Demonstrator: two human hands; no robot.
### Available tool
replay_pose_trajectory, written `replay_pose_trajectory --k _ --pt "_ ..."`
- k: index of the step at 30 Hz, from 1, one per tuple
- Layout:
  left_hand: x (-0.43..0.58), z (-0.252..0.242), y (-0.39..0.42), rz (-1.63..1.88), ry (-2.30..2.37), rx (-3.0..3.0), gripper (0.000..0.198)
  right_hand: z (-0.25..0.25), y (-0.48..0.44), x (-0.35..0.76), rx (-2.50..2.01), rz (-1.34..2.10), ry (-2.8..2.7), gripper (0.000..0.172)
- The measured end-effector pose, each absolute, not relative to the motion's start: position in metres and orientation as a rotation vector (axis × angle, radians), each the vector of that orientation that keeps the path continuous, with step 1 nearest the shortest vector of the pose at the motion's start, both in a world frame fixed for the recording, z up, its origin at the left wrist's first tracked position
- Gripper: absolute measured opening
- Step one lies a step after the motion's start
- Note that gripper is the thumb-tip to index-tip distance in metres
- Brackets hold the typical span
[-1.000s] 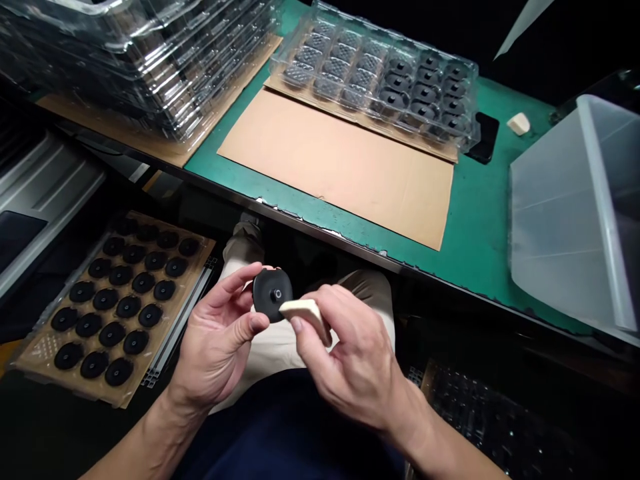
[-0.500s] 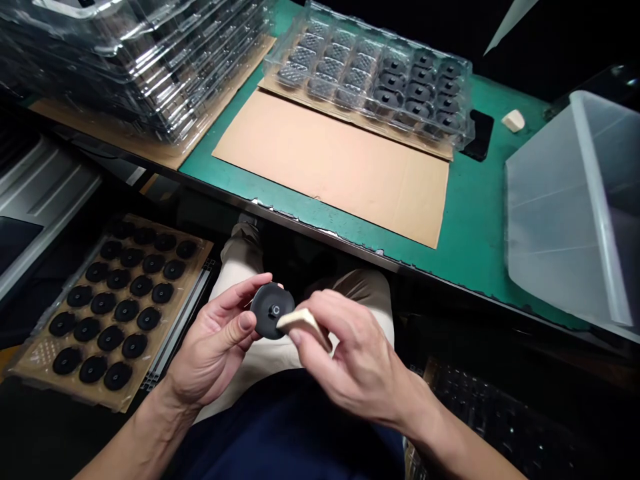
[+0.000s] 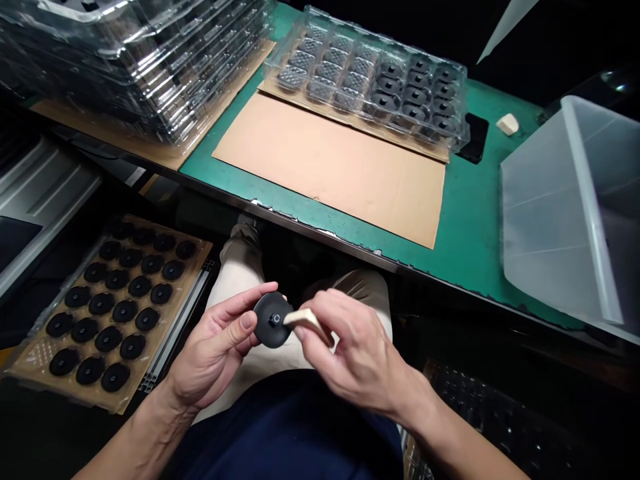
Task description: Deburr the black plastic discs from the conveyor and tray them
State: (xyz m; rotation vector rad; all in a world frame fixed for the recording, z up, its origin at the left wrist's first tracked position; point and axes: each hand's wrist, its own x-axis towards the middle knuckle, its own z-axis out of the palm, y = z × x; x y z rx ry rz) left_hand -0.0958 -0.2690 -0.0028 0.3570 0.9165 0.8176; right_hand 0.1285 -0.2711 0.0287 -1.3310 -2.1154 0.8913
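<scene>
Mid-batch stage: left hand [image 3: 213,353] pinches a black disc [image 3: 271,321] at 6 o'clock; right hand [image 3: 357,357] grips a beige block [image 3: 306,319] against it. Clear tray [image 3: 367,83] at 12 o'clock is half filled; low tray [image 3: 107,310] at 9 o'clock holds many more.

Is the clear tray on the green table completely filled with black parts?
No, the clear tray holds black parts only in its right pockets; the left pockets have none.

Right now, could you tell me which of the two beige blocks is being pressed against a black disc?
The beige block pinched in the right hand, its tip on the black disc held by the left hand. The other block lies alone on the green table.
</scene>
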Motion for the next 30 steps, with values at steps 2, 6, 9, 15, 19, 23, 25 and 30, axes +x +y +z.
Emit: replay_pose_trajectory --k 2,6,9,15,19,23,25,30 --pt "-0.095 -0.002 -0.27 0.843 0.919 0.352 0.039 0.029 -0.273 0.127 -1.317 0.924 -2.13 0.023" --pt "-0.093 -0.003 -0.272 0.823 0.927 0.346 0.04 0.026 -0.273 0.126 -1.399 0.742 -2.167 0.022" --pt "-0.092 -0.004 -0.275 0.791 0.919 0.341 0.041 0.025 -0.272 0.125 -1.382 0.662 -2.257 0.018" --pt "-0.094 -0.008 -0.283 0.671 0.903 0.299 0.039 0.027 -0.272 0.128 -1.329 0.651 -2.382 0.016" --pt "-0.095 -0.012 -0.284 0.621 0.85 0.276 0.04 0.03 -0.271 0.13 -1.224 0.695 -2.446 0.014" --pt "-0.094 -0.016 -0.284 0.578 0.769 0.223 0.036 0.029 -0.27 0.13 -1.134 0.766 -2.468 0.013" --pt "-0.093 -0.018 -0.285 0.567 0.755 0.184 0.034 0.028 -0.269 0.129 -1.096 0.79 -2.477 0.015" --pt "-0.088 -0.026 -0.291 0.544 0.74 0.069 0.03 0.028 -0.267 0.129 -1.036 0.812 -2.546 0.022"
